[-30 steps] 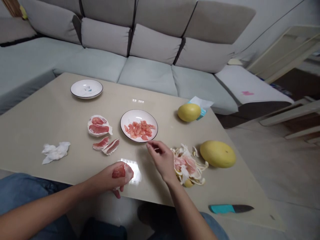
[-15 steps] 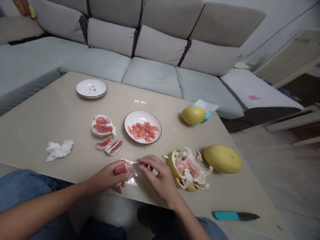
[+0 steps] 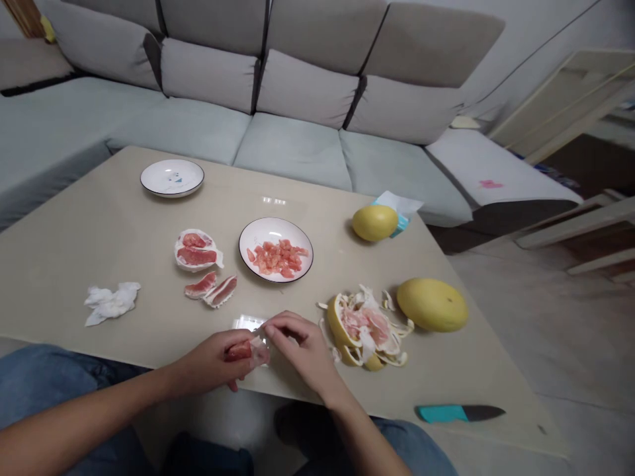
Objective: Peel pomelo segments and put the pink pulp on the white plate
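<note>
My left hand [image 3: 214, 360] is closed around a red pomelo segment [image 3: 239, 351], whose pale membrane [image 3: 260, 352] is peeled loose at the right end. At that end my right hand [image 3: 300, 347] pinches the edge of the membrane between thumb and forefinger. Beyond my hands, a white plate [image 3: 252, 270] holds small pieces of pomelo flesh [image 3: 280, 256]. Left of the plate lie a peeled pomelo chunk [image 3: 197, 255] and two loose segments [image 3: 219, 291]. To the right of my right hand, a cut rind [image 3: 341, 326] is heaped with peel strips and membrane scraps.
Two whole pomelos [image 3: 431, 304] are on the right, the farther one against a tissue pack [image 3: 401, 223]. A teal-handled knife [image 3: 446, 414] lies near the front right edge. Crumpled tissue [image 3: 113, 302] lies at left, another plate [image 3: 172, 189] at the back left. A sofa [image 3: 292, 149] stands behind the table.
My right hand has come in closer to the segment, its fingertips now at the membrane's edge. The left hand still holds the segment. The whole view has shifted slightly.
</note>
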Available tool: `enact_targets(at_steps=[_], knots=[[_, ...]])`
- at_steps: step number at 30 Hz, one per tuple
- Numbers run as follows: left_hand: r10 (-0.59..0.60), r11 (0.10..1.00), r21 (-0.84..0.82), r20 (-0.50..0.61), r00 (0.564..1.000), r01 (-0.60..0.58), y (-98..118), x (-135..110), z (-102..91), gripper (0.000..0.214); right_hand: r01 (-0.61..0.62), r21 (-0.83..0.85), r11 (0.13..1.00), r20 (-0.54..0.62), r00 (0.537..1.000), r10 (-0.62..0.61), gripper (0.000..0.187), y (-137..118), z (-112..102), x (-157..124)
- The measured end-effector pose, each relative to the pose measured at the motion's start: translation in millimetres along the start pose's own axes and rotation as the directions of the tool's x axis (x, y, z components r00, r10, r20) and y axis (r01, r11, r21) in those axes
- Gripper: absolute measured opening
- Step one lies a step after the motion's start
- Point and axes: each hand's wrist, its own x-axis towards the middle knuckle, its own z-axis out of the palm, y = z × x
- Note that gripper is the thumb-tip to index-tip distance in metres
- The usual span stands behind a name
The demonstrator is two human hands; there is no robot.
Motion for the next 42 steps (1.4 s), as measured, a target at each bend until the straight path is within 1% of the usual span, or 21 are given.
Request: enact_targets(at_steps=[2, 4, 6, 9, 11, 12, 13, 15, 16, 18, 19, 20, 21, 22, 24, 26, 28, 32, 35, 37, 42], knots=[[-0.022, 1.000, -0.015, 0.002, 1.000, 0.022, 1.8, -0.4, -0.7, 0.027, -0.060, -0.006, 0.998, -0.074, 0.996, 0.059, 0.018, 4.1, -8.3, 8.6], [-0.049, 0.997, -0.060, -0.013, 0.999, 0.048, 3.1, -0.4, -1.4, 0.028, -0.057, -0.077, 0.995, -0.179, 0.983, 0.043, 0.020, 12.1, -18.5, 23.6], [-0.075, 0.989, -0.131, -0.032, 0.997, 0.070, 3.4, -0.1, -2.5, 0.030, -0.041, -0.159, 0.986, -0.263, 0.965, -0.003, 0.022, 22.1, -28.6, 43.5], [-0.087, 0.968, -0.241, -0.046, 0.995, 0.074, 3.0, 0.1, -5.1, 0.035, -0.017, -0.216, 0.976, -0.300, 0.953, -0.050, 0.023, 33.8, -39.7, 70.6], [-0.083, 0.954, -0.292, -0.050, 0.995, 0.065, 3.5, -0.4, -7.4, 0.036, 0.003, -0.240, 0.971, -0.294, 0.953, -0.075, 0.026, 36.4, -42.9, 77.0], [-0.085, 0.947, -0.313, -0.053, 0.995, 0.065, 4.3, -0.8, -8.7, 0.036, 0.010, -0.250, 0.968, -0.291, 0.953, -0.085, 0.028, 35.8, -43.0, 74.9], [-0.090, 0.940, -0.333, -0.057, 0.994, 0.066, 5.4, -1.4, -9.8, 0.037, 0.010, -0.253, 0.967, -0.284, 0.955, -0.084, 0.029, 34.2, -41.8, 69.2], [-0.096, 0.925, -0.375, -0.058, 0.994, 0.068, 8.2, -2.8, -11.4, 0.038, -0.020, -0.223, 0.975, -0.250, 0.968, -0.038, 0.030, 28.8, -35.6, 49.5], [-0.093, 0.916, -0.396, -0.054, 0.994, 0.064, 9.4, -3.5, -11.8, 0.040, -0.067, -0.162, 0.985, -0.198, 0.980, 0.034, 0.029, 25.6, -30.5, 37.2], [-0.065, 0.901, -0.432, -0.044, 0.997, 0.039, 10.8, -4.3, -11.3, 0.044, -0.188, -0.001, 0.982, -0.054, 0.981, 0.187, 0.032, 19.9, -17.4, 13.1], [-0.043, 0.896, -0.443, -0.041, 0.998, 0.020, 10.7, -4.3, -10.5, 0.044, -0.231, 0.094, 0.969, 0.064, 0.972, 0.225, 0.037, 17.9, -10.0, 3.1], [-0.023, 0.893, -0.451, -0.039, 0.999, 0.002, 10.4, -4.2, -9.4, 0.044, -0.265, 0.192, 0.945, 0.168, 0.958, 0.234, 0.042, 16.5, -2.7, -4.7], [-0.003, 0.891, -0.454, -0.044, 0.999, -0.017, 9.7, -3.8, -8.3, 0.043, -0.297, 0.278, 0.914, 0.244, 0.942, 0.231, 0.044, 15.7, 4.1, -10.1], [0.013, 0.889, -0.456, -0.053, 0.999, -0.036, 9.0, -3.5, -7.0, 0.041, -0.319, 0.342, 0.884, 0.274, 0.934, 0.231, 0.044, 15.4, 9.9, -13.1], [0.030, 0.885, -0.461, -0.077, 0.997, -0.062, 7.3, -2.6, -4.9, 0.039, -0.329, 0.415, 0.848, 0.238, 0.939, 0.248, 0.037, 15.5, 17.8, -14.0], [0.035, 0.882, -0.465, -0.095, 0.995, -0.075, 5.6, -1.8, -3.5, 0.039, -0.314, 0.441, 0.841, 0.165, 0.949, 0.268, 0.031, 15.7, 21.4, -12.0], [0.028, 0.890, -0.451, -0.099, 0.995, -0.070, 3.4, -0.8, -2.7, 0.038, -0.307, 0.460, 0.833, 0.145, 0.952, 0.271, 0.030, 15.1, 22.7, -11.1], [0.007, 0.913, -0.404, -0.111, 0.994, -0.052, -1.5, 1.8, -2.2, 0.031, -0.335, 0.485, 0.807, 0.184, 0.942, 0.280, 0.031, 12.6, 23.7, -15.1], [-0.006, 0.909, -0.414, -0.123, 0.992, -0.046, -2.1, 2.4, -2.3, 0.030, -0.376, 0.498, 0.782, 0.209, 0.927, 0.312, 0.033, 10.6, 21.1, -17.6], [-0.010, 0.899, -0.437, -0.101, 0.995, -0.035, -0.8, 1.6, -2.5, 0.034, -0.386, 0.519, 0.763, 0.223, 0.922, 0.315, 0.033, 8.8, 17.3, -17.9], [0.008, 0.876, -0.482, -0.002, 1.000, -0.007, -0.6, -1.0, -4.6, 0.044, -0.387, 0.565, 0.729, 0.275, 0.921, 0.276, 0.029, 3.9, 5.6, -18.8]])
